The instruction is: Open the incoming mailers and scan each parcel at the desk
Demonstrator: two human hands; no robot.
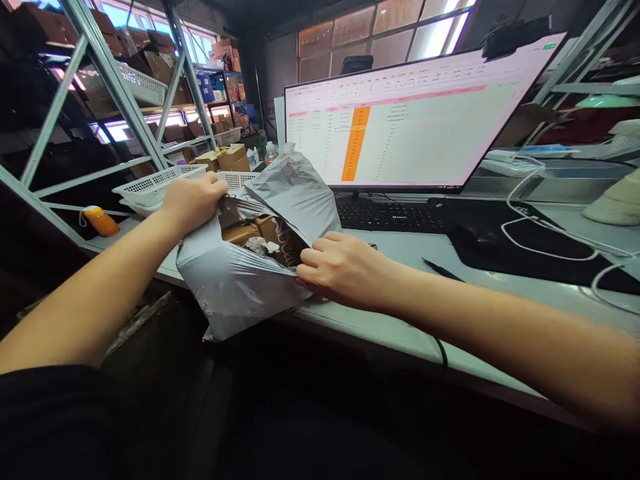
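Observation:
A grey plastic mailer bag point(235, 280) lies torn open at the desk's front edge. Inside it shows a brown cardboard box point(260, 233) with crumpled white paper on top. My left hand point(193, 200) is closed on the bag's upper left flap, pulling it back. On the lower right edge of the opening, my right hand point(340, 267) pinches the plastic. Another loose flap of the bag point(300, 193) sticks up behind the box.
A wide monitor point(415, 120) with a spreadsheet stands behind, a black keyboard point(385, 215) and dark mouse pad point(505, 247) under it. White cables point(545, 247) trail at right. White baskets point(155, 187) and metal shelving point(115, 87) with boxes stand at left. A pen point(443, 270) lies on the desk.

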